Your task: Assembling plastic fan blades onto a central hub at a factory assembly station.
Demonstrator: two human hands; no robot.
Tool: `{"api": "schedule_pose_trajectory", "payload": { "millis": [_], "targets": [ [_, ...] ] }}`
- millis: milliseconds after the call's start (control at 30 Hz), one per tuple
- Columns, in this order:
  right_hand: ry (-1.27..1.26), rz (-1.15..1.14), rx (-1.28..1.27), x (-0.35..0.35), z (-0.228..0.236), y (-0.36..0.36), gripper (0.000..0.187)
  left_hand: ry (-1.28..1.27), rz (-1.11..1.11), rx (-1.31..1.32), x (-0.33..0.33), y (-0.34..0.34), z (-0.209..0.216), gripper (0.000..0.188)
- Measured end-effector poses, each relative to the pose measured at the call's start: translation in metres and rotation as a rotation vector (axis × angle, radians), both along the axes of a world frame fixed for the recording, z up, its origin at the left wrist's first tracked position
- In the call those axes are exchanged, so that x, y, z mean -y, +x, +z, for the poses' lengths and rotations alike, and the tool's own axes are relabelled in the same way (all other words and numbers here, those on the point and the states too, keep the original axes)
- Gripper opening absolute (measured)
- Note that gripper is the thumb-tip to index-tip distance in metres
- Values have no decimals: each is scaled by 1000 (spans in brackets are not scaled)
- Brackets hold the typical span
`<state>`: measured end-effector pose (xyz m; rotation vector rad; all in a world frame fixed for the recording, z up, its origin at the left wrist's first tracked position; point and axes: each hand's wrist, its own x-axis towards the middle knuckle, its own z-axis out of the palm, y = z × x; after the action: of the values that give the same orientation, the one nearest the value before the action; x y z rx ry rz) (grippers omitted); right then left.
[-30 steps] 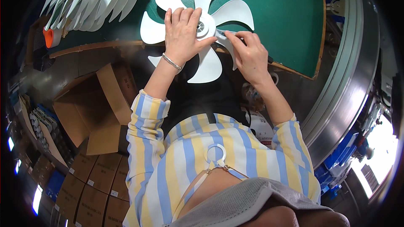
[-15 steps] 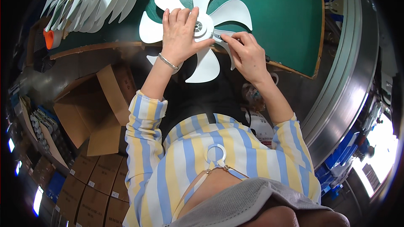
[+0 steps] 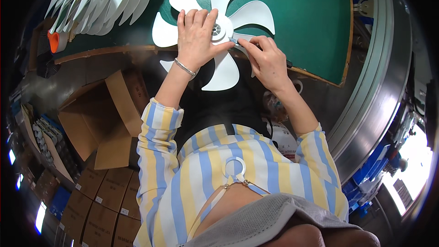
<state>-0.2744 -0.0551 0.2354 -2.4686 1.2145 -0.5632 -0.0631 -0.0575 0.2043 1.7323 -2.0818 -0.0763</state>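
A white plastic fan blade wheel (image 3: 253,16) with several curved blades lies across the near edge of the green table. My left hand (image 3: 195,37) rests flat on it beside the hub, fingers straight and thumb spread toward the lower right of the hub. A slim craft knife (image 3: 233,40) is pinched between the thumb and fingers of my right hand (image 3: 269,62). Its tip meets the wheel just right of the hub, close to my left thumb. The dark end of its handle shows behind my right hand.
Several white fan wheels (image 3: 106,4) are stacked at the table's far left. An orange-cored tape roll (image 3: 56,42) sits near them. The green tabletop (image 3: 311,27) has a wooden edge. Below left are an opened carton (image 3: 116,130) and stacked brown boxes (image 3: 98,219). A metal rail (image 3: 382,91) curves along the right.
My right hand has shifted slightly left, bringing the knife tip nearer the hub and my left thumb. The wheel and my left hand have moved very slightly right.
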Motion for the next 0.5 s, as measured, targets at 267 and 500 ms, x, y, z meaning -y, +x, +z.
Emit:
{"api": "schedule_pose_trajectory", "payload": {
  "millis": [267, 500],
  "targets": [
    [-44, -11, 2, 0, -3, 0, 37, -1, 24, 5, 1, -3, 2, 80],
    [169, -177, 190, -7, 5, -3, 31, -2, 37, -51, 5, -2, -4, 76]
  ]
}}
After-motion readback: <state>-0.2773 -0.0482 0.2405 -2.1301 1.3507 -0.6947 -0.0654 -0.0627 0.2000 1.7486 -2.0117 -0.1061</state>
